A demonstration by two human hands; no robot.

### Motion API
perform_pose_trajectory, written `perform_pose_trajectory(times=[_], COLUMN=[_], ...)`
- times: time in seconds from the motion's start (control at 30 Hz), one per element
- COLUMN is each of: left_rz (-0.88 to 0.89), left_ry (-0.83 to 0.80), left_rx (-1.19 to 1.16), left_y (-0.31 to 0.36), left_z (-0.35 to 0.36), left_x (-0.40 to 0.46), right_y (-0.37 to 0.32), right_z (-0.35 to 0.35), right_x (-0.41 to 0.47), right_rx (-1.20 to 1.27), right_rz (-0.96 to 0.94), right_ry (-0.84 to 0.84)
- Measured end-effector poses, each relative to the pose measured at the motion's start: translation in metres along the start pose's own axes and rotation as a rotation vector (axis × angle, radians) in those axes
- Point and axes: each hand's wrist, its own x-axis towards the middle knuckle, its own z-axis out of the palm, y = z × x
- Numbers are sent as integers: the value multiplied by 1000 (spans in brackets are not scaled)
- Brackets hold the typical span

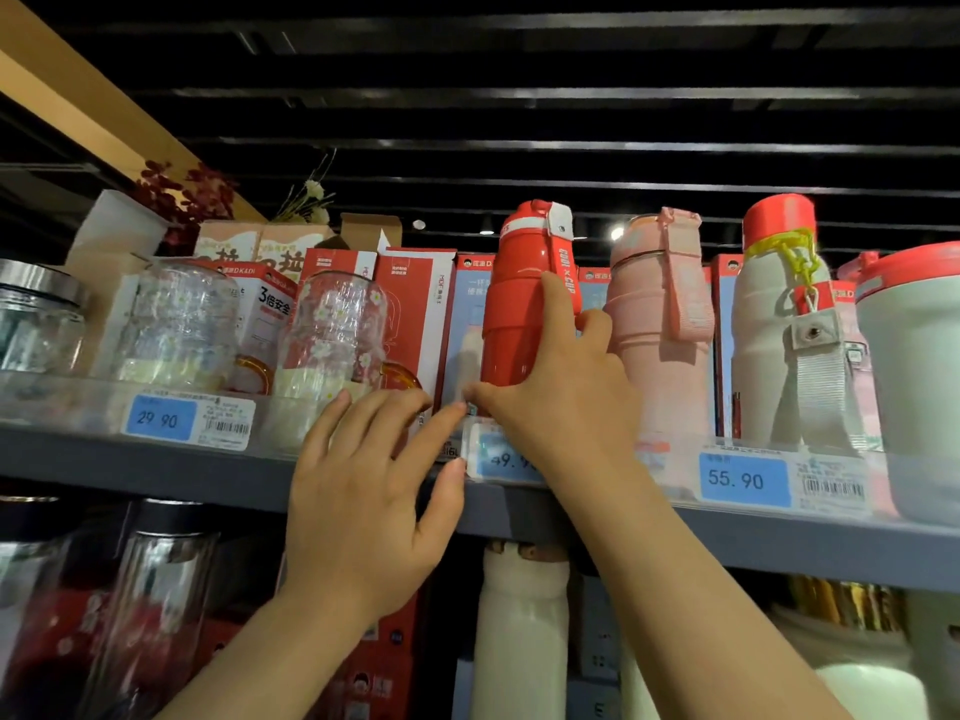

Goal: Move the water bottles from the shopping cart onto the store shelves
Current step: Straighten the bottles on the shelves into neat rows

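— Where does the red bottle (524, 298) stand?
— Upright on the upper shelf (156, 462), with the right hand (561, 392) on its lower half, fingers curled round it.
— And the left hand (363, 491)?
— Spread open, fingers straight, at the shelf edge just left of the bottle, holding nothing.
— How many bottles stand to its right?
— Two: one pink bottle (660, 324) and one white bottle (779, 324) with a red cap. Three blue price tags line the edge.

Two bare forearms, no sleeves, left hand (358, 506), right hand (561, 402), short nails
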Motion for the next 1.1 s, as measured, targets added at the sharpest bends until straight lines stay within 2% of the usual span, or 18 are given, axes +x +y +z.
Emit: perform_pose_trajectory(times=[0.2,0.33,0.63,0.77,0.87,1.1], left_rz=[2,0,-8,-6,-8,-10], left_ry=[-9,-20,-37,-25,-31,-46], left_rx=[-11,-17,-21,-25,-26,-32], left_y=[-1,0,-1,-1,-1,-1], left_z=[0,-1,-1,-1,-1,-2], left_x=[0,0,0,-1,-1,-1], right_y=[2,4,6,8,8,5], right_z=[-6,-5,0,-6,-6,-1], right_x=[0,-2,-1,-2,-2,-3], right_rx=[123,63,38,126,58,-1], right_rz=[-15,-9,19,21,21,49], right_ry=[-37,-64,30,-14,-61,44])
